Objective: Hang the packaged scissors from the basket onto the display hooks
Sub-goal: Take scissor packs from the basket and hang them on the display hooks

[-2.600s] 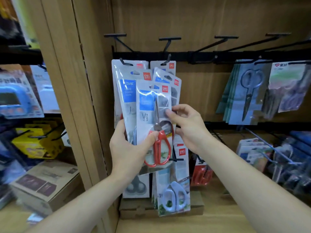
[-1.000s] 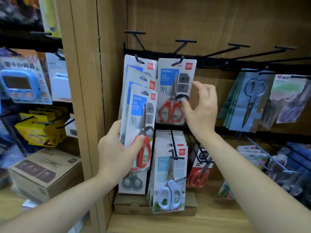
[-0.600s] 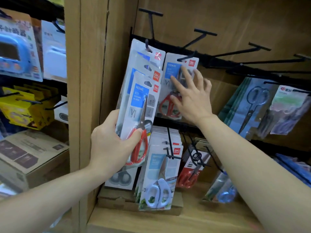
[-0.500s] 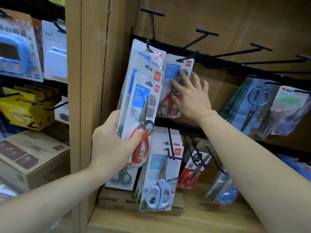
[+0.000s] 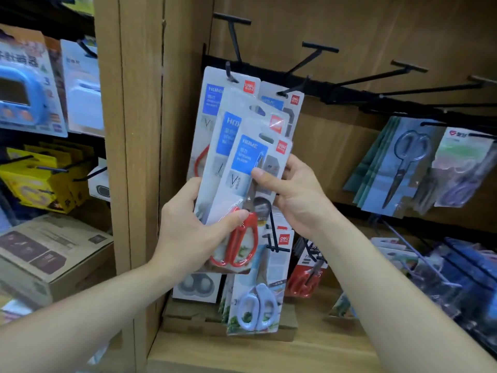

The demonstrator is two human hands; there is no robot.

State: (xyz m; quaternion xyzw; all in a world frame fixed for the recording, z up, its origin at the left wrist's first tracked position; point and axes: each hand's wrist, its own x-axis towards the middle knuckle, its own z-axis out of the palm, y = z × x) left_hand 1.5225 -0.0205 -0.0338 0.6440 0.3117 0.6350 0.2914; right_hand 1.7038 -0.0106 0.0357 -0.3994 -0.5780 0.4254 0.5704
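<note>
The left hand grips a fan of scissors packs, maybe two, thumb on the red handles. The right hand pinches the front pack at its 3 o'clock edge. At 12 o'clock, hung packs sit on black hooks.

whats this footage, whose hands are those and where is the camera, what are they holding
There is no machine here: a person wears one wide-angle camera on the head, so the view looks forward and down at their work. The left hand grips fanned packs of red-handled scissors; the right hand pinches the front pack. Above are black display hooks, and two hanging packs are already on them. On lower hooks hang packs of pale blue-handled scissors, above a wooden shelf.
</note>
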